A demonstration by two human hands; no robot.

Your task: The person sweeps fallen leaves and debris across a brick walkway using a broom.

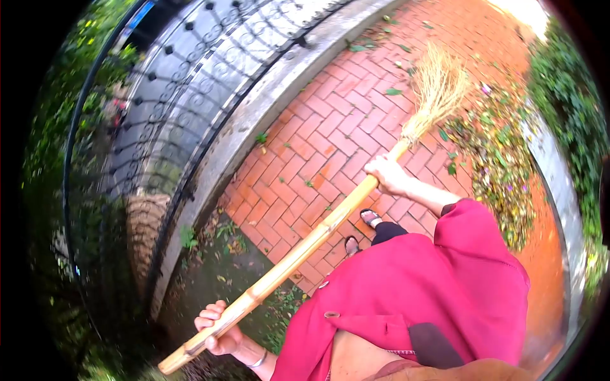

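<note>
A broom with a thick bamboo handle (311,241) slants across the view, from the lower left to the upper right. Its pale straw bristles (440,86) fan out over the brick paving, beside a long heap of fallen leaves (505,168). My right hand (389,175) is closed round the handle just below the bristles. Near the other end of the handle, my left hand (219,327) grips the bamboo, its fingers wrapped round it. A bracelet shows on my left wrist.
Red brick paving (330,133) lies under my feet, with scattered green leaves. A black iron fence (210,120) on a low concrete curb (279,82) runs along the left. To the right, a pale curb (553,152) borders green shrubs (569,89). Dark ground (235,273) lies lower left.
</note>
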